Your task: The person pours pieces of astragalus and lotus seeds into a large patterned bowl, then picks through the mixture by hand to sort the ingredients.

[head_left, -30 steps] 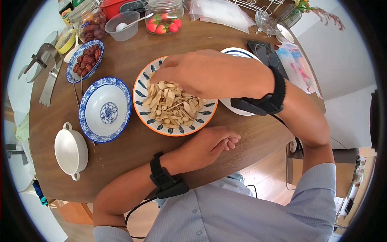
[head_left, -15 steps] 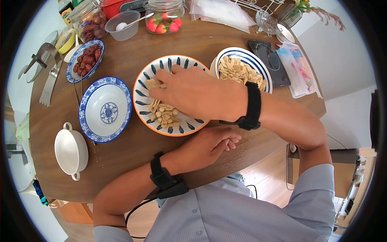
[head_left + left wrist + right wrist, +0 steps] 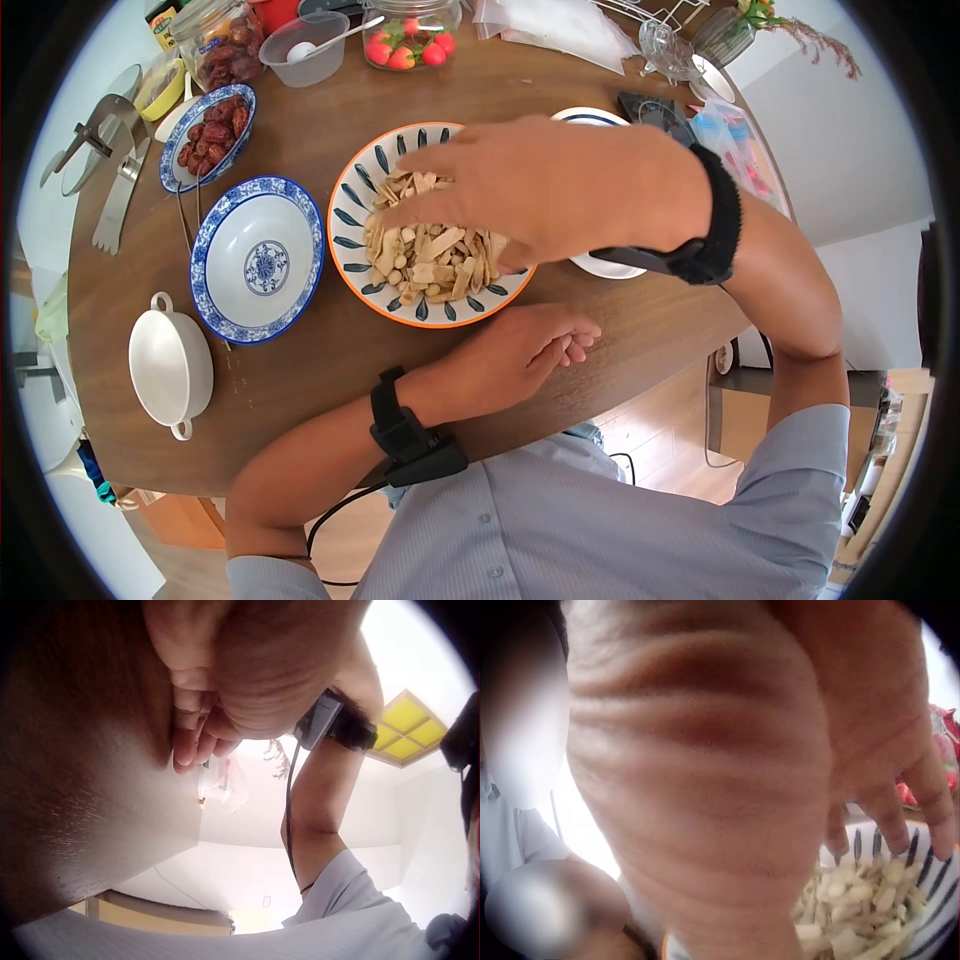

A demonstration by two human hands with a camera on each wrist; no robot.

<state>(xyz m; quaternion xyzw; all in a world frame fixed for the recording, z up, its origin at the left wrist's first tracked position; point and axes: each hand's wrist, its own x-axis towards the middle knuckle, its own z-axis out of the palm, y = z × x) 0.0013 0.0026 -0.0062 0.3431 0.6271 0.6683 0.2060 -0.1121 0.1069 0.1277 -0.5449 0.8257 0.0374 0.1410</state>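
An orange-rimmed bowl [image 3: 350, 262] holds a heap of pale dried slices [image 3: 432, 262]. Over its upper right part is my right hand [image 3: 560, 185], fingers spread and pointing left; in the right wrist view the fingers [image 3: 889, 825] hang apart above the slices [image 3: 855, 900] and grip nothing. My left hand [image 3: 515, 355] rests on the table below the bowl, fingers loosely curled and holding nothing, as the left wrist view also shows [image 3: 232, 682]. Behind my right hand, a white plate with blue rings [image 3: 590, 117] is mostly hidden.
Left of the bowl are a blue-patterned dish [image 3: 225, 245], a white two-handled bowl [image 3: 170, 365] and a dish of red dates [image 3: 212, 135]. Jars, a plastic tub [image 3: 322, 65] and bags [image 3: 555, 30] line the back. A black flat device [image 3: 655, 115] lies right.
My right hand has opened from its bunched reach into the bowl and moved up and right. More slices lie visible in the bowl. The left hand is still; the head view has shifted slightly.
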